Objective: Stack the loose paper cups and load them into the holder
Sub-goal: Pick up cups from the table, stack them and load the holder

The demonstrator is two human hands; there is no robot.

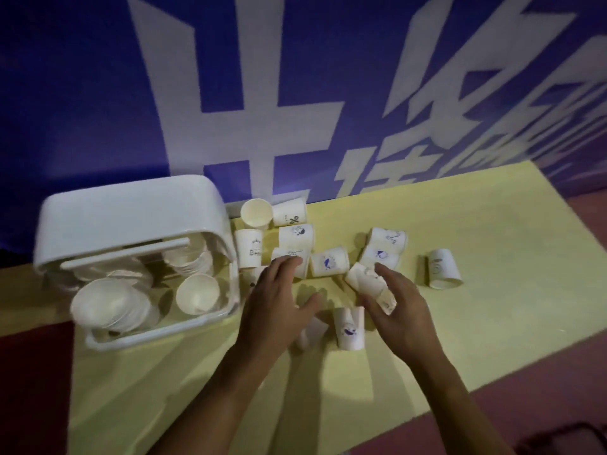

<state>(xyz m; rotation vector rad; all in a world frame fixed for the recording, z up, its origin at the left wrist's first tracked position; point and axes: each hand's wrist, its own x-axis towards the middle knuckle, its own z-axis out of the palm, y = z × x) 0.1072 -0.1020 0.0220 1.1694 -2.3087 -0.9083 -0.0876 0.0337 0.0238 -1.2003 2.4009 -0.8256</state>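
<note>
**Left hand nearest the next cup; right hand holds the one to nest it with**

The right hand has its fingers curled round a held cup, perhaps two nested, I cannot tell; its long axis runs slantwise, up-left to down-right, and blur hides which end is the mouth. The left hand is spread wide and holds nothing; its fingertips lie over a side-lying cup just beyond them, which lies on its side roughly crosswise. Between the two hands stands an inverted cup, within reach of either. More loose cups lie scattered past the right hand on the yellow table. The holder sits to the left, just beside the left wrist and partly filled with stacks; so I judge the left hand the nearer for loading.
</note>
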